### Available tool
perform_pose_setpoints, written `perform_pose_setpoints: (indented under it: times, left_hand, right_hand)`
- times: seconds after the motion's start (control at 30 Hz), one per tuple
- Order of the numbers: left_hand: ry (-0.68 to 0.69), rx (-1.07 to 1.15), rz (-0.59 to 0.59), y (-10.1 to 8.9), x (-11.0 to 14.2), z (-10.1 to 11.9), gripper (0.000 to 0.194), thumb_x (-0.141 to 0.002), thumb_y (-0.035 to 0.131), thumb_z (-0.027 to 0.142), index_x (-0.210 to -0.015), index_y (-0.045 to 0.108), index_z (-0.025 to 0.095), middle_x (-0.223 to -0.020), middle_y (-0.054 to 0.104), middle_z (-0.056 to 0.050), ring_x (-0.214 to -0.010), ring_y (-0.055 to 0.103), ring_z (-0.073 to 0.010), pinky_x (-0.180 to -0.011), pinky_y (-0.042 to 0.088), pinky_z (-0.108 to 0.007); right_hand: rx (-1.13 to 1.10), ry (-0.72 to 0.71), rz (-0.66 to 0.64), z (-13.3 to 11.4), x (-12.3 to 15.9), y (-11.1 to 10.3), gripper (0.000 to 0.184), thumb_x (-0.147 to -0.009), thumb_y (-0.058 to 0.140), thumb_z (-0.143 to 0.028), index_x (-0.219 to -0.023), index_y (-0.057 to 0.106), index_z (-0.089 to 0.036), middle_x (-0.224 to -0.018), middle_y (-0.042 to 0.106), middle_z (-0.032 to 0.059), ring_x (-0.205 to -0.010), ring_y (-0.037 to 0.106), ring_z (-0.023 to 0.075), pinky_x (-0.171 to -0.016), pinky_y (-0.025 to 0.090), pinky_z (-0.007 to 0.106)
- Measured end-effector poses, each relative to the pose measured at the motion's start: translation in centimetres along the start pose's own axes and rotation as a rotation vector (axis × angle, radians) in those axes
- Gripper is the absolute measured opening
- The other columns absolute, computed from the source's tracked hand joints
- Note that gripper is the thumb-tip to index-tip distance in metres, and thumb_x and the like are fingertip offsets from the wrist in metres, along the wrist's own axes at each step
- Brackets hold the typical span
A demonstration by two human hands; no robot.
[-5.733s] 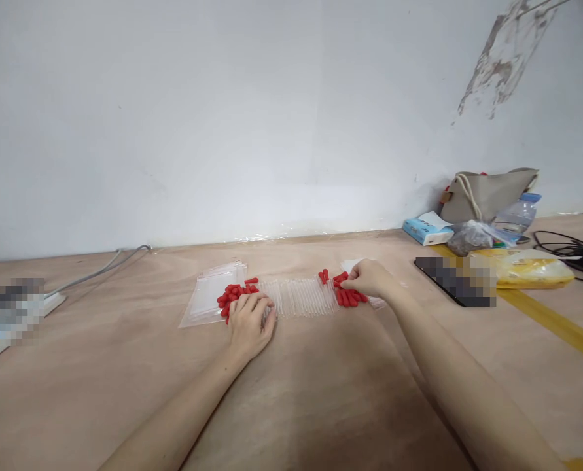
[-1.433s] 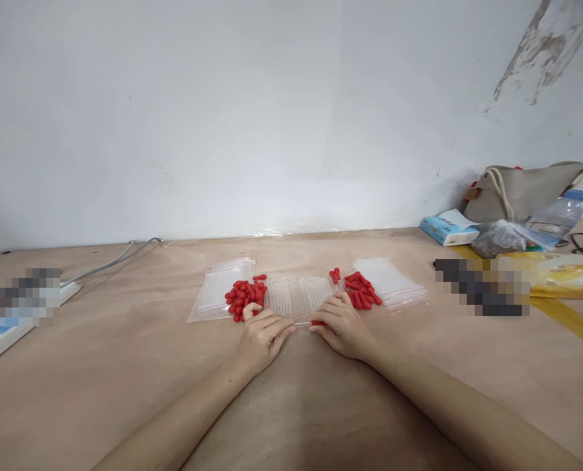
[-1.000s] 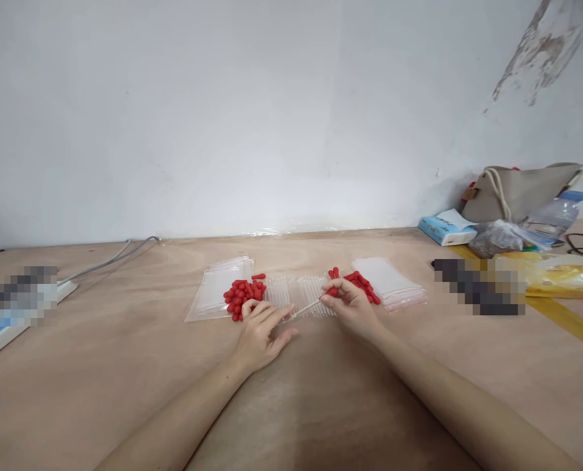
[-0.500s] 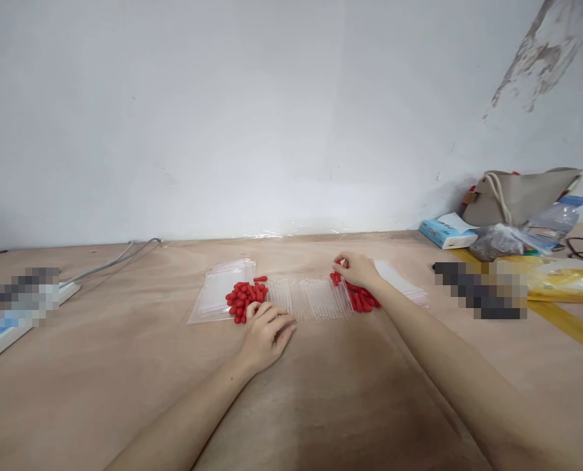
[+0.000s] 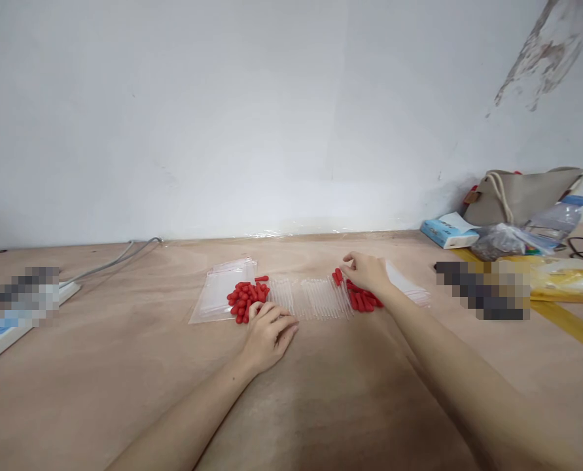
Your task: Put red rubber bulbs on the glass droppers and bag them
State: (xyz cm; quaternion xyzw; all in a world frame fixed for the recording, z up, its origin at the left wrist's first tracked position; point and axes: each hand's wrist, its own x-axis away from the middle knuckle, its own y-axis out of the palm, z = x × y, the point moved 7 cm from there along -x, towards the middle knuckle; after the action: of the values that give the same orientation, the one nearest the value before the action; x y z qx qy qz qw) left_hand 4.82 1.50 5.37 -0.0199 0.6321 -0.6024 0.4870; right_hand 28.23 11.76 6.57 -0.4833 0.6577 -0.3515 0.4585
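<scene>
Two rows of thin clear dropper tubes [image 5: 322,299] lie side by side on the wooden table. Left of them is a pile of red rubber dropper bulbs [image 5: 241,299]; another group of red bulbs [image 5: 363,299] lies to the right, partly under my right hand [image 5: 368,271]. A few red bulbs [image 5: 337,277] sit at the upper ends of tubes in the right row. My right hand is just beside these, thumb and forefinger apart, with nothing visible between them. My left hand [image 5: 267,333] rests by the left pile, fingers loosely bent and apart, holding nothing I can see.
Clear zip bags [image 5: 215,288] lie behind the left pile, and more bags [image 5: 405,286] to the right of my right hand. A power strip [image 5: 6,337] is at far left. A blue tissue box [image 5: 448,231], a grey bag [image 5: 536,196] and yellow packaging [image 5: 561,278] stand at right.
My right hand has drawn slightly right, its thumb and forefinger parting from the red bulbs at the tube ends, which now show. My left hand stays in place.
</scene>
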Motion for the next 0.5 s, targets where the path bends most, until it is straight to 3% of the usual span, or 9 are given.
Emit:
perform_pose_setpoints:
  times: [0.1,0.23,0.5]
  left_hand:
    - [0.003,0.003,-0.001,0.0,0.0,0.0,0.014,-0.082,0.05,0.023,-0.086,0.064,0.023,-0.083,0.062,-0.002,-0.081,0.051,-0.0165,-0.079,0.028,-0.038]
    - [-0.003,0.012,-0.014,0.2,0.0,-0.1,0.014,-0.082,0.05,0.023,-0.085,0.063,0.023,-0.083,0.062,-0.002,-0.082,0.05,-0.0165,-0.08,0.027,-0.038]
    - [-0.007,0.017,-0.022,0.2,0.1,-0.2,0.014,-0.082,0.05,0.023,-0.086,0.063,0.023,-0.084,0.061,-0.002,-0.083,0.05,-0.0169,-0.08,0.027,-0.038]
  right_hand:
    - [-0.044,0.001,-0.014,1.6,0.5,-1.2,0.023,-0.074,0.048,-0.039,-0.079,0.063,-0.023,-0.075,0.065,0.0016,-0.073,0.057,0.0175,-0.066,0.033,0.029]
    - [-0.1,-0.017,-0.116,2.9,1.5,-0.9,0.024,-0.072,0.051,-0.043,-0.071,0.065,-0.023,-0.07,0.064,0.0003,-0.066,0.055,0.015,-0.058,0.032,0.025]
    - [-0.12,-0.057,-0.158,1.9,2.3,1.0,0.021,-0.065,0.058,-0.046,-0.072,0.067,-0.029,-0.067,0.063,-0.0038,-0.066,0.055,0.0146,-0.066,0.031,0.029]
